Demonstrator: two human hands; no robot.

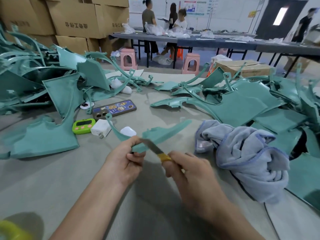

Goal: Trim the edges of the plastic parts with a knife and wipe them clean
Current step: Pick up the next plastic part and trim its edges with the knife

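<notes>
L hand (125, 159) grips teal part (161, 133), R hand (187, 168) grips knife (155, 149); mid-trim, prob. Cloth (245, 158) unused, piles left.

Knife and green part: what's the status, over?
Left hand grips the green part. Right hand holds the knife, blade on the part's edge. Blue cloth lies untouched to the right. Nothing in the way.

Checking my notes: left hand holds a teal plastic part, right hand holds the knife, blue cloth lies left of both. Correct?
No. In the head view the blue cloth lies right of the right hand, which holds the knife; the left hand holds the plastic part.
</notes>
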